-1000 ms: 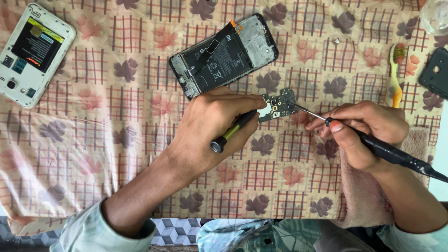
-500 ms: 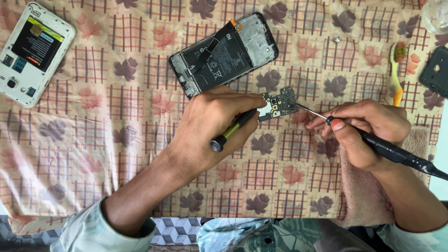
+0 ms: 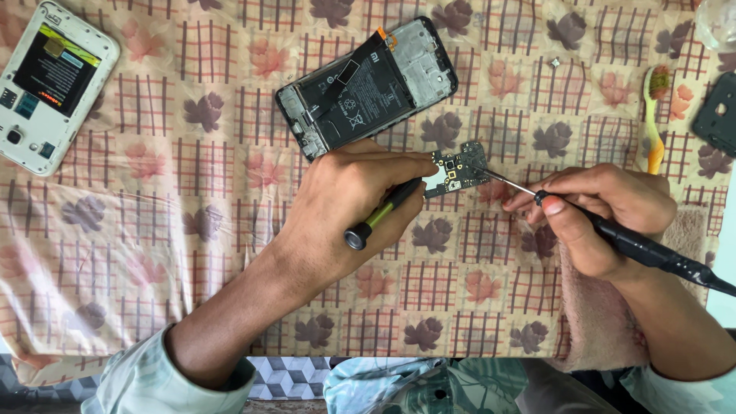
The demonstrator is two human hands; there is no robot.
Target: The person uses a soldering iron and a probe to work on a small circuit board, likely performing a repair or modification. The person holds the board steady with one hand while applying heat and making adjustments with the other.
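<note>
1. Left hand [image 3: 349,203] is closed around a slim tool with a green-and-black handle [image 3: 381,214] and pins the small circuit board [image 3: 458,170] to the cloth. Read: the hand works as a clamp so the board can't skid under the tip.
2. Right hand [image 3: 602,215] is closed pen-style on the black soldering iron [image 3: 636,247]. Its wrist rests on a pink towel [image 3: 606,322], likely for steadiness.
3. The iron's thin metal tip touches the board's right edge, or sits just off it; contact is too fine to tell.
4. The board lies flat on the patterned tablecloth [image 3: 192,230], between the hands and just below the opened black phone [image 3: 366,86]. Its long axis is tilted, lower-left to upper-right.
5. The iron's long axis runs from lower right (cable end) up-left to the board, at a shallow angle. The green tool's butt points lower-left, its working end toward the board.
6. Parked away from the work:
   - white phone with its back off [image 3: 50,84], far left
   - toothbrush [image 3: 653,115], right
   - dark cover piece [image 3: 717,115], right edge
</note>
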